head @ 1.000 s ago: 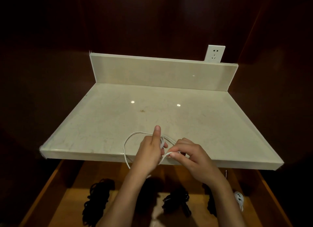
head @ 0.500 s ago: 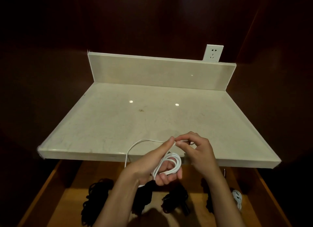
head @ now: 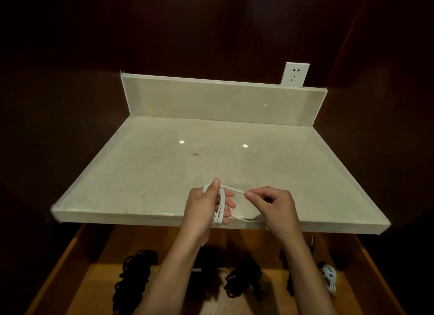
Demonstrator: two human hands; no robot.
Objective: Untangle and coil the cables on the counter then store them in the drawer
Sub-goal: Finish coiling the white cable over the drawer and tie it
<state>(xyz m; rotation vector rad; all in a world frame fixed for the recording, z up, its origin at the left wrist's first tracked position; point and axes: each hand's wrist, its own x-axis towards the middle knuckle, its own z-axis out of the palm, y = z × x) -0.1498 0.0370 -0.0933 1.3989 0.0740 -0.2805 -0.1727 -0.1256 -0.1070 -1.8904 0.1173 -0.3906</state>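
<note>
Counter: bare stone, front edge under both hands.
Drawer: open below, dark coils and a white one already in.
Left hand: fingers curled through the white cable loops, thumb up.
Right hand: pinches the free strand (taut between hands).
Risk: loops may slip off the fingers if the pull slackens.

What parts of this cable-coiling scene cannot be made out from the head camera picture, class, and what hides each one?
- Free end of the thin white cable: head view, passes behind the right hand.
- Palm side of the left hand: head view, hidden by its own back.
- Black cable bundles in the open wooden drawer: head view, partly covered by the forearms, dim, number unclear.
- Drawer front: cut off by the bottom edge.
</note>
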